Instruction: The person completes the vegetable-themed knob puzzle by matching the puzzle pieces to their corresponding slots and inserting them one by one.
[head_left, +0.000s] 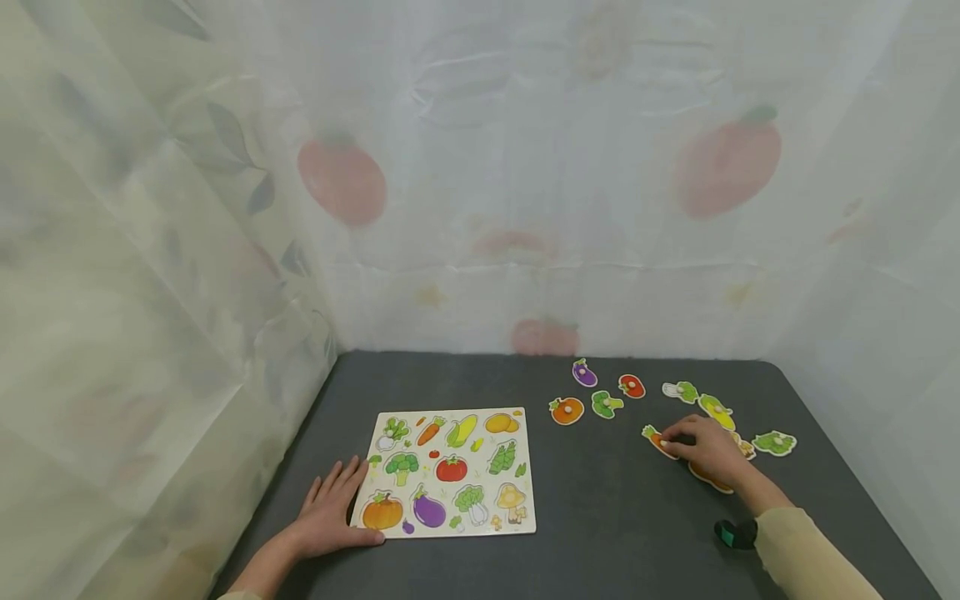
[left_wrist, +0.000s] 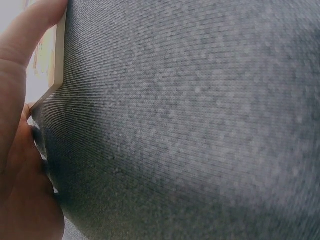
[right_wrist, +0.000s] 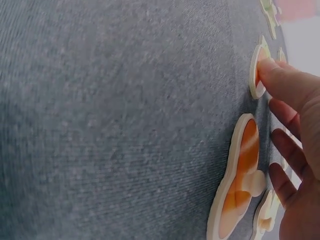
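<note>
Pinching carrot piece (head_left: 655,438) with right hand (head_left: 708,450), left hand (head_left: 330,510) flat beside puzzle board (head_left: 450,471)

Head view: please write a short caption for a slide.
Left hand rests at the vegetable puzzle board; right hand touches the carrot piece.

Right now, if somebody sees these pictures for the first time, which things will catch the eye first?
First the colourful vegetable puzzle board on the dark table, with the left hand resting flat at its left edge. Then the loose vegetable pieces scattered at the right, such as the pumpkin piece and the eggplant piece. The right hand touches the carrot piece among them.
</note>
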